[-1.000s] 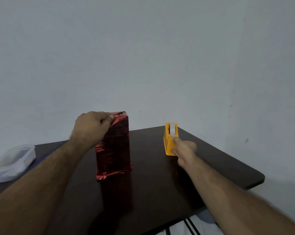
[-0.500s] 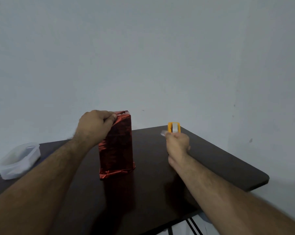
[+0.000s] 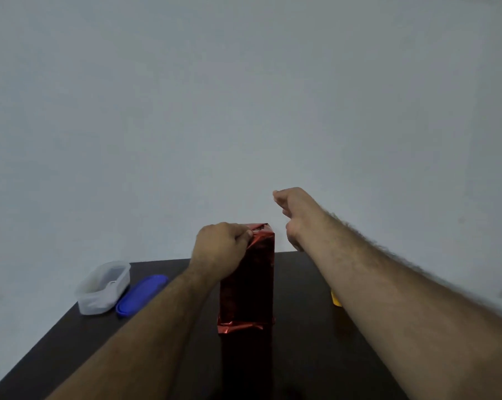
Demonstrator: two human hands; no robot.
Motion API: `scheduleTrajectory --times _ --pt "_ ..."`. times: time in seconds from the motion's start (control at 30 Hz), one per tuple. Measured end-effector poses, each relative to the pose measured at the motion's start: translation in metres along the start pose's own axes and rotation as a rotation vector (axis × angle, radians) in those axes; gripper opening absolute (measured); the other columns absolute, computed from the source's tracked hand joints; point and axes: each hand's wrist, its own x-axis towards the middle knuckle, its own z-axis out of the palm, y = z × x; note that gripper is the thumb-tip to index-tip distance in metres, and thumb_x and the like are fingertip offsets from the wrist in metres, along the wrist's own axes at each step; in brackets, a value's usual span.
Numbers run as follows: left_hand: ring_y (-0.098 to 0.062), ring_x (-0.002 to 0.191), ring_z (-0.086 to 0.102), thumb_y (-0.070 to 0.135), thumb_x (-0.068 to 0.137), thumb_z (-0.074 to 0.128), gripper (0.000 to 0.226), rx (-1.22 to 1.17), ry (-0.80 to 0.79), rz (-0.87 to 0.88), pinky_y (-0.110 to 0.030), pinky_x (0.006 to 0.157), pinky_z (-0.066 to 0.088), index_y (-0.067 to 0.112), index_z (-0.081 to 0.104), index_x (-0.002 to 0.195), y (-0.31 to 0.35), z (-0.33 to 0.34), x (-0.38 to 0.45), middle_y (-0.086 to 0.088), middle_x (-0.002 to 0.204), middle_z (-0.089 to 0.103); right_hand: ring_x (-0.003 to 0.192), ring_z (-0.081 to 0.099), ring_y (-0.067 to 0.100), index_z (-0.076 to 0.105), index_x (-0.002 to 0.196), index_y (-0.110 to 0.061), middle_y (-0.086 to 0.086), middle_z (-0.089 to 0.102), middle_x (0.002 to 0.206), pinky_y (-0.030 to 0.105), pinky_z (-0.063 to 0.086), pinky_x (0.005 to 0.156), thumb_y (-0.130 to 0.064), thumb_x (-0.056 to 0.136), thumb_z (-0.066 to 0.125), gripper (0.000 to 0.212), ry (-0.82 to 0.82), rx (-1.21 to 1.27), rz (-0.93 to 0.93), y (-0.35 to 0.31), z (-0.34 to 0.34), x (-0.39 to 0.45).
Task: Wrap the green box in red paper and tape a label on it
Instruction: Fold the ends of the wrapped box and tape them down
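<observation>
The box wrapped in shiny red paper (image 3: 246,281) stands upright in the middle of the dark table (image 3: 307,356). My left hand (image 3: 219,249) grips its top left edge and holds the folded paper down. My right hand (image 3: 294,213) is raised just above and to the right of the box top, apart from it. Its thumb and forefinger are pinched together on a small piece of clear tape that hardly shows. The yellow tape dispenser (image 3: 335,298) is almost fully hidden behind my right forearm.
A clear plastic container (image 3: 102,287) and its blue lid (image 3: 141,294) lie at the table's far left corner. A plain wall rises right behind the table. The table's left edge runs diagonally toward me.
My right hand pulled a piece of tape off the dispenser and rose left toward the box top. My left hand kept its hold. The camera turned left, bringing the blue lid into view.
</observation>
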Motion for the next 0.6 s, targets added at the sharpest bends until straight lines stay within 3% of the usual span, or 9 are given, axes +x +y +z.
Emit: scheduleTrajectory --times 0.03,0.1,0.2,0.3,0.4,0.47,0.53,0.57,0.6 --pt "-0.016 0.100 0.072 0.043 0.106 0.052 0.033 0.006 0.004 0.001 -0.035 0.095 0.056 0.034 0.078 0.123 0.001 0.000 0.000 0.007 0.111 0.080 0.112 0.054 0.013 0.072 0.092 -0.011 -0.006 0.073 0.115 0.037 0.027 0.096 -0.012 0.094 0.069 0.004 -0.020 -0.044 0.016 -0.004 0.004 -0.005" --pt "-0.016 0.100 0.071 0.043 0.106 0.051 0.033 0.020 0.007 -0.002 -0.035 0.095 0.056 0.035 0.078 0.124 0.001 -0.001 -0.001 0.008 0.111 0.080 0.107 0.050 0.012 0.062 0.082 -0.012 -0.002 0.066 0.112 0.032 0.023 0.091 -0.008 0.103 0.060 0.022 -0.054 -0.138 0.033 -0.009 0.010 -0.012" --pt "-0.015 0.100 0.071 0.043 0.107 0.050 0.034 0.034 0.000 -0.010 -0.037 0.097 0.056 0.035 0.076 0.127 0.002 -0.002 -0.002 0.008 0.112 0.080 0.117 0.049 0.015 0.054 0.079 -0.011 0.003 0.064 0.112 0.028 0.032 0.087 -0.006 0.108 0.053 0.029 -0.053 -0.258 0.051 -0.008 0.016 -0.013" --pt "-0.016 0.103 0.071 0.043 0.108 0.049 0.035 0.049 0.003 -0.010 -0.038 0.100 0.055 0.034 0.076 0.128 0.003 -0.002 -0.003 0.007 0.115 0.080 0.128 0.050 0.021 0.053 0.078 -0.007 0.010 0.069 0.105 0.035 0.030 0.109 0.001 0.106 0.050 0.029 -0.015 -0.268 0.063 -0.002 0.020 -0.009" --pt "-0.017 0.106 0.071 0.042 0.108 0.050 0.034 0.046 0.016 -0.009 -0.039 0.103 0.054 0.032 0.076 0.128 0.004 -0.002 -0.004 0.007 0.117 0.079 0.123 0.056 0.023 0.048 0.073 -0.004 0.012 0.060 0.071 0.032 0.036 0.083 0.006 0.106 0.046 0.034 -0.015 -0.318 0.090 0.003 0.020 -0.011" --pt "-0.017 0.105 0.072 0.041 0.107 0.050 0.034 0.043 0.020 -0.005 -0.039 0.103 0.053 0.033 0.076 0.128 0.004 -0.002 -0.004 0.007 0.116 0.080 0.123 0.060 0.022 0.045 0.070 -0.004 0.016 0.058 0.082 0.033 0.037 0.073 0.006 0.106 0.045 0.037 -0.019 -0.366 0.090 0.006 0.020 -0.010" --pt "-0.017 0.102 0.072 0.041 0.107 0.051 0.033 0.039 0.026 -0.006 -0.040 0.101 0.053 0.034 0.076 0.127 0.004 -0.002 -0.005 0.006 0.112 0.080 0.139 0.052 0.023 0.044 0.069 -0.005 0.020 0.068 0.102 0.032 0.035 0.086 0.004 0.106 0.047 0.038 -0.018 -0.416 0.093 0.008 0.021 -0.008" --pt "-0.017 0.101 0.072 0.041 0.107 0.051 0.033 0.034 0.030 -0.008 -0.040 0.101 0.053 0.035 0.077 0.127 0.004 -0.002 -0.005 0.006 0.110 0.081 0.141 0.050 0.023 0.044 0.069 -0.005 0.019 0.070 0.119 0.032 0.031 0.086 0.003 0.106 0.047 0.038 -0.011 -0.435 0.095 0.008 0.021 -0.006" --pt "-0.017 0.099 0.071 0.041 0.107 0.051 0.033 0.032 0.032 -0.011 -0.041 0.101 0.052 0.034 0.077 0.126 0.004 -0.002 -0.006 0.006 0.108 0.081 0.136 0.052 0.022 0.044 0.069 -0.006 0.017 0.070 0.123 0.031 0.028 0.085 0.003 0.106 0.048 0.038 -0.005 -0.452 0.101 0.008 0.022 -0.003"
